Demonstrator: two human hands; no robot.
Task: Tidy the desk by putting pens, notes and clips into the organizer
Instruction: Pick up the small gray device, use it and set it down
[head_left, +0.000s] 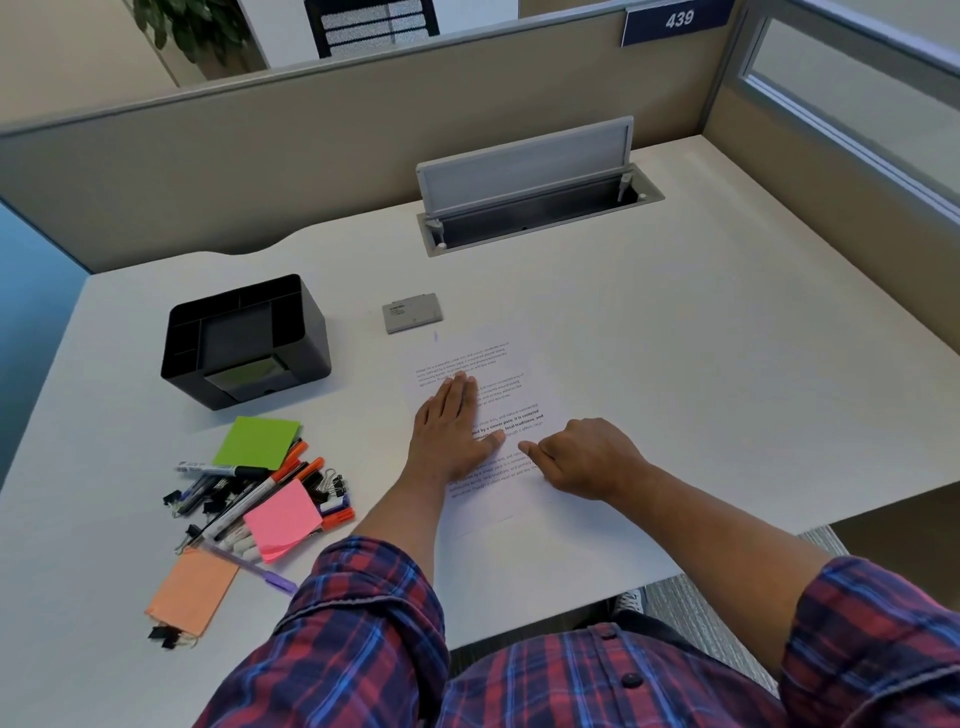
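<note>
Beige cubicle walls close in a white desk (675, 364), where a person in a plaid shirt leans over a printed sheet (498, 364) lying near the front edge. Their left hand (452, 431) lies flat on the sheet, fingers straight and together, apparently to pin the paper so it cannot slide. Their right hand (582, 462) rests on the sheet's lower right part with fingers curled under and the forefinger tip pointing toward the left thumb; it holds nothing that can be seen, and may be about to nudge or lift the page.

None of the tidying looks begun. Left of the sheet, the black organizer (244, 343) sits with its pen slots looking unfilled; a greenish pad seems to lie in its middle well, though that is hard to make out. Just in front of it the clutter lies in one heap: a green pad (257, 441), a pink pad (283, 517) and an orange pad (192, 592) among markers (265, 488), a purple pen (249, 566) and black clips (330, 480), more clips (166, 635) poking out below the orange pad.

Behind the sheet lies a small grey case (413, 313), and farther back an open cable hatch (535, 202).
</note>
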